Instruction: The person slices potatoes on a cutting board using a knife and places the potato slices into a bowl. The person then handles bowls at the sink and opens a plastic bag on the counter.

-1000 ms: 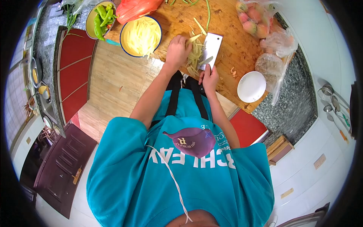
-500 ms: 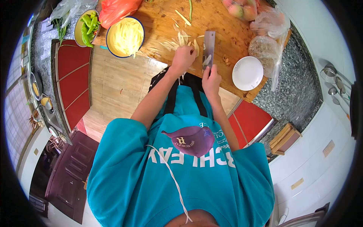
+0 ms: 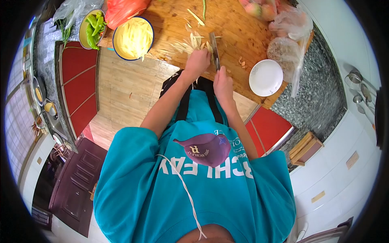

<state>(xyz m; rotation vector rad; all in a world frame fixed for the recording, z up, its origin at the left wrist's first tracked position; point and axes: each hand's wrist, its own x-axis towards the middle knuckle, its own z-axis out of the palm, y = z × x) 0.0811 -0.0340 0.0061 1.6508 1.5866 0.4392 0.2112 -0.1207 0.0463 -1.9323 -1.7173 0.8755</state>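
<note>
My right hand (image 3: 223,84) is wrapped round the handle of a cleaver (image 3: 214,45). The blade stands nearly on edge, right beside the fingers of my left hand (image 3: 198,62). Those fingers are curled down over a pale yellow vegetable piece (image 3: 208,45), mostly hidden under them. Pale cut strips (image 3: 184,47) lie loose on the wooden board (image 3: 170,24) beyond my left hand. To the left, a blue-rimmed bowl (image 3: 151,43) is heaped with similar strips.
A bowl of green peppers (image 3: 97,25) and a red plastic bag (image 3: 125,10) stand at the left. A white plate (image 3: 266,78) is right of the cleaver, with small scraps (image 3: 242,62) nearby. Clear bags (image 3: 285,50) and a bag of round fruit (image 3: 259,9) lie farther right.
The cleaver has moved left against my left hand's fingers and turned from showing its broad side to nearly edge-on. My right hand has shifted slightly left with it; my left hand has barely moved.
</note>
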